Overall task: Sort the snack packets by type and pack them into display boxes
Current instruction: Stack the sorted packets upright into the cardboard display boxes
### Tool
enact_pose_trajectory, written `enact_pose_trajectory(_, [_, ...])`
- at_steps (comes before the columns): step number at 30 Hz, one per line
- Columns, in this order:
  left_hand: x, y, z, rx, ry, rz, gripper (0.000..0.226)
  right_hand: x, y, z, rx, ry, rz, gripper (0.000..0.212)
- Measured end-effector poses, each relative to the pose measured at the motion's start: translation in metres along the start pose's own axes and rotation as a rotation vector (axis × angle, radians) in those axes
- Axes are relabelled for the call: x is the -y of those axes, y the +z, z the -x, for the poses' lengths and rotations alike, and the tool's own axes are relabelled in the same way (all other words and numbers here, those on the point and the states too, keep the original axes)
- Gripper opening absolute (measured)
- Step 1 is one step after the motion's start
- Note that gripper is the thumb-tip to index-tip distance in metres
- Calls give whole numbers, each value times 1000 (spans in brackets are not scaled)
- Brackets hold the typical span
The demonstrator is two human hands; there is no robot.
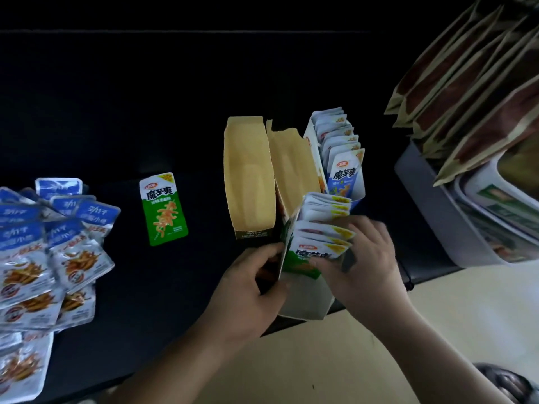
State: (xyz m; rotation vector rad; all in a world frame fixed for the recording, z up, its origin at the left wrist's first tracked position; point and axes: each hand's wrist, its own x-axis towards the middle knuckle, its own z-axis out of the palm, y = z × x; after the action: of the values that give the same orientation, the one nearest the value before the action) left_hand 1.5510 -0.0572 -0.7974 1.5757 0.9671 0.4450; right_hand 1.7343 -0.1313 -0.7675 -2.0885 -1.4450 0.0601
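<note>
At the near edge of the table point(175, 287), I record the left hand point(250, 275) gripping the left wall of the display box point(306, 301) and the right hand point(361, 258) clasping the green packets point(318, 240) standing inside. Beyond stand two empty boxes point(248, 176) and a blue-packet box point(344, 170), side by side.

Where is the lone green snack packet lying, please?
The green packet lies left-centre on the black table, between the blue packet pile and empty cardboard box.

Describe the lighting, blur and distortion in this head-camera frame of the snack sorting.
Head view: dim, the black table nearly featureless at the back; slight motion blur on the right hand gripping green packets and the left hand holding their display box; wide-angle bending fans the brown pouches at the right.
</note>
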Motion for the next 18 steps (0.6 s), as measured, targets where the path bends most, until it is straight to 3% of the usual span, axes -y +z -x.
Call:
enact_pose_trajectory(2, [-1, 1, -2, -15, 17, -18, 53, -4, 6, 5, -26, 36, 45, 59])
enact_pose_trajectory(5, [-6, -1, -6, -18, 28, -28, 57, -6, 6, 8, -51, 114, -24, 100])
enact_pose_trajectory(7, [-9, -1, -7, -10, 36, -39, 58, -7, 3, 9, -11, 67, -27, 116])
enact_pose_trajectory(14, [-20, 2, -13, -59, 86, -29, 51, -10, 7, 11, 76, -10, 22, 100])
enact_pose_trajectory(18, [-22, 4, -22, -99, 130, -20, 40, -11, 9, 9, 42, 152, -364, 102])
